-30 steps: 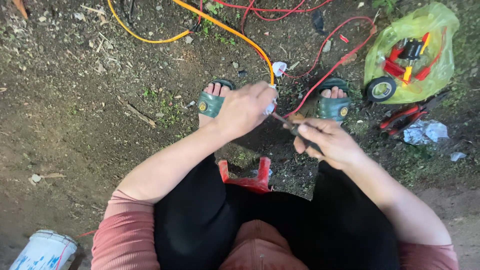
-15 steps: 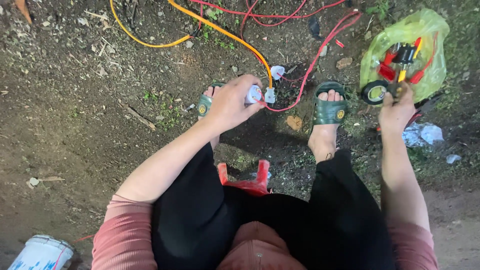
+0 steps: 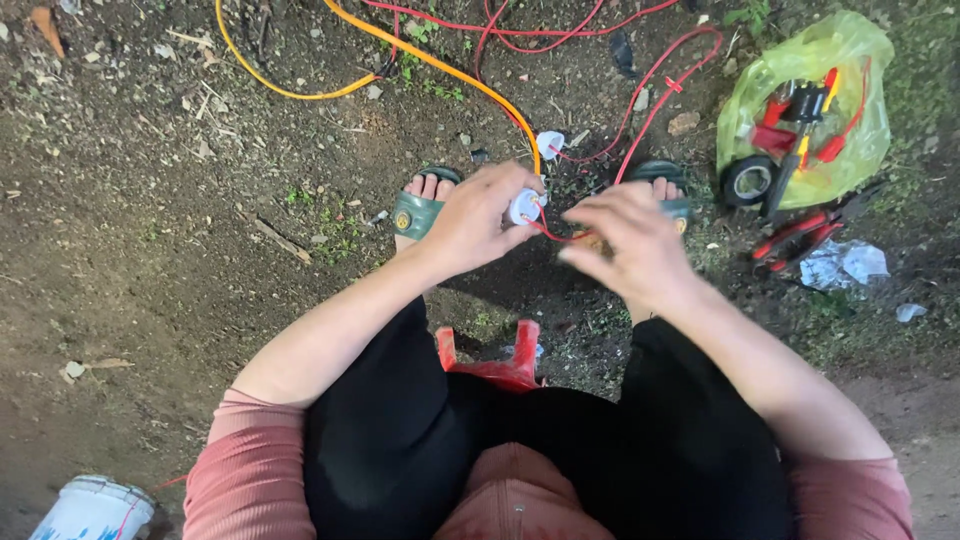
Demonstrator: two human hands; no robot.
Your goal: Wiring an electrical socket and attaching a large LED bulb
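The left hand (image 3: 478,218) is curled closed around a small white round fitting (image 3: 526,207), gripping it at the fingertips just in front of the left foot; a thin red wire (image 3: 556,236) runs from the fitting toward 3 o'clock, straight into the right hand (image 3: 628,243); the right hand is partly closed with fingers bent down over that wire, though whether it truly pinches the wire I cannot tell, since the hand is blurred. Both hands sit close together, near the middle, between the two green sandals (image 3: 416,213); the fitting lies at 9 o'clock from the right hand, only just apart from it. A red stool (image 3: 498,362) shows at 6 o'clock from the hands, between the knees; an orange cable (image 3: 440,66) comes down from 12 o'clock toward the fitting, with looser red wires (image 3: 650,95) at 1 o'clock. A green plastic bag (image 3: 822,100) with red tools lies at 2 o'clock, a roll of black tape (image 3: 748,180) touching its lower edge; red pliers (image 3: 800,238) rest on the soil at 3 o'clock; a white bucket (image 3: 92,508) stands at 8 o'clock.
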